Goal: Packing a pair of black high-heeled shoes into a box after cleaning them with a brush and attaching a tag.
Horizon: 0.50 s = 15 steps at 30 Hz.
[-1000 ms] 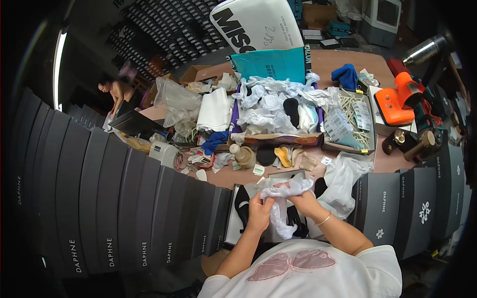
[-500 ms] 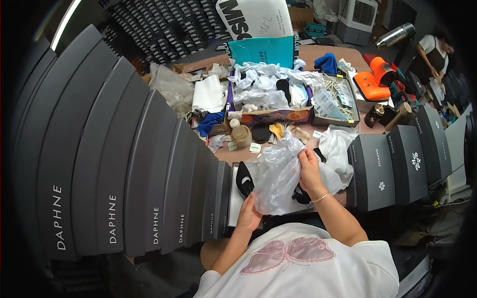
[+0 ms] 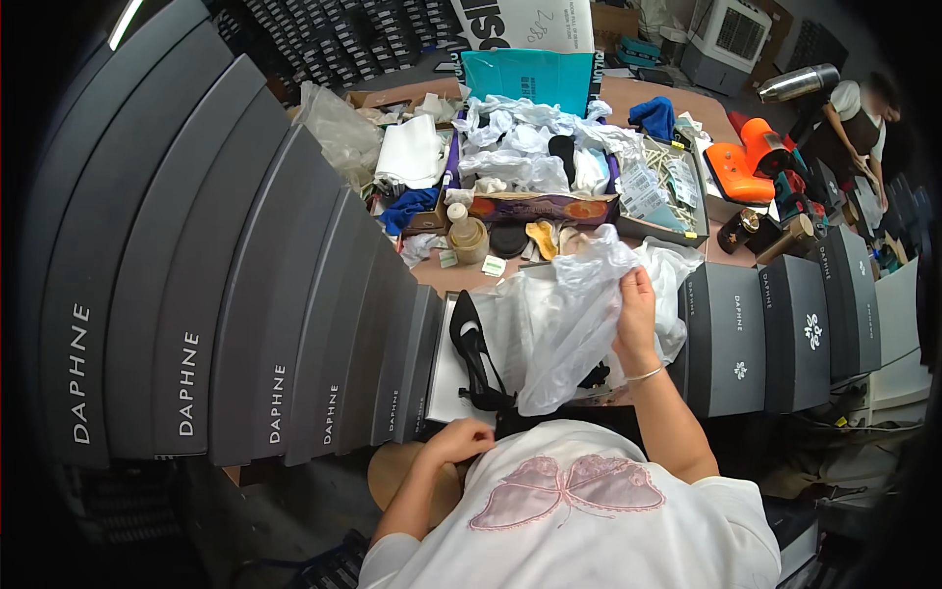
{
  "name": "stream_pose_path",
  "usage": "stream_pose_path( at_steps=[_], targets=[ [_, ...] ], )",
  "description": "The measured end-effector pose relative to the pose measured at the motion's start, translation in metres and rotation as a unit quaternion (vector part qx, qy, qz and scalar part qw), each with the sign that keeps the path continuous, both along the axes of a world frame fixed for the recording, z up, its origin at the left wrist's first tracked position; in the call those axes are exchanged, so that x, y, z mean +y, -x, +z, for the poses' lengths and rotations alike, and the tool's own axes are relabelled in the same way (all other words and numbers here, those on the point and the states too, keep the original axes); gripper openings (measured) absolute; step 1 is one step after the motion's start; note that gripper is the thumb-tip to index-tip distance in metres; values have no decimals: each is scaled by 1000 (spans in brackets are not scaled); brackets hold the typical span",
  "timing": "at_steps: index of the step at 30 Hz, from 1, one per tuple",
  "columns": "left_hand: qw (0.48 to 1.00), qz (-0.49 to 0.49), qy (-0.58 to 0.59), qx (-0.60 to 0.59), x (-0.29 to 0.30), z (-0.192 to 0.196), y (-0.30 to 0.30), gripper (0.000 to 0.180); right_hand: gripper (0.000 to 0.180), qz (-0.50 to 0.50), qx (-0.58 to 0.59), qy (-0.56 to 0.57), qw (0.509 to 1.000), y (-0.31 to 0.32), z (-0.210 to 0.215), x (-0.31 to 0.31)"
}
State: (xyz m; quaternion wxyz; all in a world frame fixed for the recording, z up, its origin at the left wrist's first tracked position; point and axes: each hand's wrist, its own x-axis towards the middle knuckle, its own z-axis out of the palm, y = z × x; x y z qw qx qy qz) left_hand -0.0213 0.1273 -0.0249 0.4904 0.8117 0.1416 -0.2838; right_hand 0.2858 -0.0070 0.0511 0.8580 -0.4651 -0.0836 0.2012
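Note:
My right hand (image 3: 637, 309) pinches a crumpled, translucent plastic bag (image 3: 579, 324), which hangs down to its left over an open shoe box (image 3: 440, 393). Against the box's left side lies a black pointed slingback heel (image 3: 473, 344), on white tissue paper (image 3: 512, 314). Part of another black item (image 3: 596, 375) shows beneath the bag, mostly covered. Close to my shirt, below the shoe's heel, my left hand (image 3: 461, 440) is curled and apart from the bag. Whatever its fingers hold, if anything, is hidden.
Grey shoe boxes (image 3: 265, 294) form a tall row on the left; more boxes (image 3: 731, 334) stand on the right. Behind are a carton of crumpled paper (image 3: 540, 208), a pump bottle (image 3: 468, 236) and an orange tape dispenser (image 3: 738, 173). Another person (image 3: 854, 128) is at the far right.
My left hand has let go of the plastic bag and drawn back toward my body. My right hand has carried the bag slightly right, uncovering the black shoe. The view has shifted.

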Motion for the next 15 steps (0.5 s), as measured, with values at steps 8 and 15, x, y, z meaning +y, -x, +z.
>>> stream_pose_path(
  at_steps=[8,15],
  targets=[
    [941,196,170,-216,-38,29,-138,48,21,154,54,0,987,22,15,-17],
    [857,300,341,-244,-23,20,-149,25,35,598,-486,208,602,10,55,-88]
  ],
)
